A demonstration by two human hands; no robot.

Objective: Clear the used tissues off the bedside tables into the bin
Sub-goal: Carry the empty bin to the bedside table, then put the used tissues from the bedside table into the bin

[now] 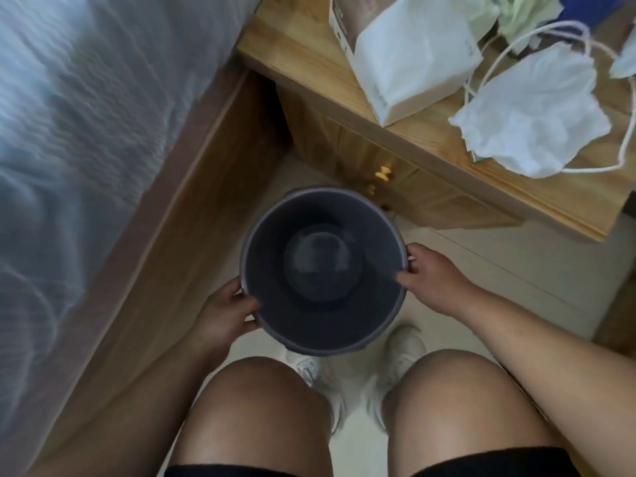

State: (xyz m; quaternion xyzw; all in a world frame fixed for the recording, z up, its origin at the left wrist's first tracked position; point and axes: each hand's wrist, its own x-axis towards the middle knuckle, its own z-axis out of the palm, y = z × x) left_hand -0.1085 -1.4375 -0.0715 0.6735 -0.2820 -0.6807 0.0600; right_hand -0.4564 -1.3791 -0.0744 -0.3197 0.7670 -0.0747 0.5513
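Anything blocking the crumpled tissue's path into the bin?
No lid on the bin. A white cord loops around the crumpled tissue on the bedside table. Left hand and right hand grip its rim.

both hands (pixel 225 313) grip bin (pixel 272 215) rim – tissues (pixel 531 127) on table

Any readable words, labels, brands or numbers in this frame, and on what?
Nothing is legible.
White soft pack: small grey print along its edges, too blurred to read.
Box behind it: faint marks on its side, too blurred to read.
Bin: no markings visible.
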